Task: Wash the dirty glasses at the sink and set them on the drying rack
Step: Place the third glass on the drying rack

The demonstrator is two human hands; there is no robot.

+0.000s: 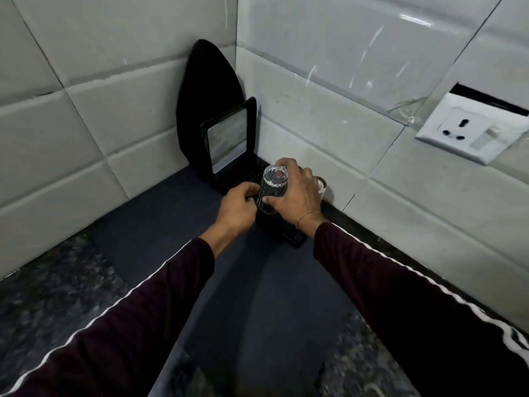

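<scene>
A clear ribbed glass stands upside down on a low black rack in the corner of the counter. My right hand grips the glass from the right, with fingers over its upturned base and the thumb on its side. Just left of the glass, my left hand has its fingers curled, with the fingertips at the glass's lower edge; whether it holds anything is unclear. Another small glass peeks out behind my right hand, mostly hidden.
A black rounded board and a black-framed mirror lean in the tiled corner behind the rack. A dark mat covers the speckled granite counter. A white wall socket sits on the right wall.
</scene>
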